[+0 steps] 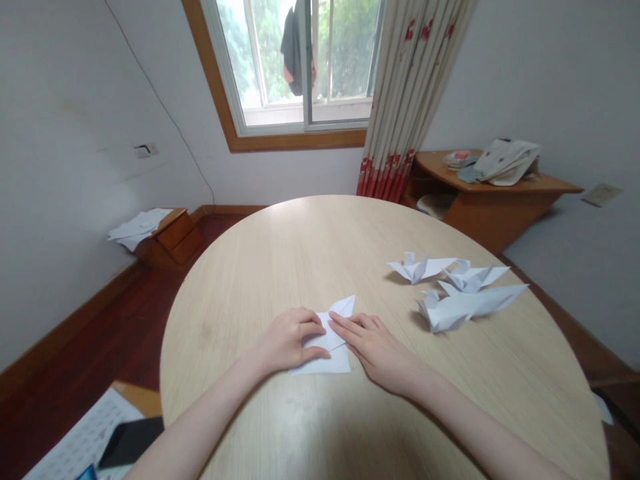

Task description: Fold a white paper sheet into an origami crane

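Left hand (287, 340), fingers bent, and right hand (374, 348), laid flat, press down on the white paper (336, 361), fingertips almost meeting, neither gripping. It lies on the bench (300, 247), left of the folded paper figures (460, 297).

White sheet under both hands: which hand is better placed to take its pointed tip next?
Right hand, probably. Its fingertips lie flat on the white sheet right beside the pointed tip, which sticks out away from the person. The left hand is curled over the sheet's left side, farther from it.
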{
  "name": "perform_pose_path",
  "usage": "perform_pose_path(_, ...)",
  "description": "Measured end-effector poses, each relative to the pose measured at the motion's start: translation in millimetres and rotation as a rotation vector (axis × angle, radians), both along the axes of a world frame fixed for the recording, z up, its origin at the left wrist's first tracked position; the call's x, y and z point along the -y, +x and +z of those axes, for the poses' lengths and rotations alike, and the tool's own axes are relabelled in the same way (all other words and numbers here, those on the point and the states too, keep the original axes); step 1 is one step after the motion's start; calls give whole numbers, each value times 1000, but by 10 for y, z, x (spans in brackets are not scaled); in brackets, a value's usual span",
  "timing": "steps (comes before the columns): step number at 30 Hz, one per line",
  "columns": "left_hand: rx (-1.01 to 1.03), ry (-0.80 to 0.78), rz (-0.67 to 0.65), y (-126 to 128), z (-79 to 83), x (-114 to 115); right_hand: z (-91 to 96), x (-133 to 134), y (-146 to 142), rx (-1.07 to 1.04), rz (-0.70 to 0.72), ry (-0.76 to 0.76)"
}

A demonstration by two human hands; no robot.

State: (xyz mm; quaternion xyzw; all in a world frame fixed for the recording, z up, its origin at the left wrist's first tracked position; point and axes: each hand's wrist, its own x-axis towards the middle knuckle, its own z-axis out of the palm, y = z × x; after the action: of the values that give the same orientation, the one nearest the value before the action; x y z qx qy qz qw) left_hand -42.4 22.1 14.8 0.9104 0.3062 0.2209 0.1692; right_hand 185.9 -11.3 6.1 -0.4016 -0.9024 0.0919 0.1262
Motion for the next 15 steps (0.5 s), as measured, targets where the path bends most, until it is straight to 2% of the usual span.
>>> perform_pose_path(7, 23, -21, -7, 22, 2, 25, 20, 19, -11, 90, -47, 57)
perform_pose_path(15, 49, -78, 11, 46, -2, 35, 55, 44, 2, 40, -29, 132)
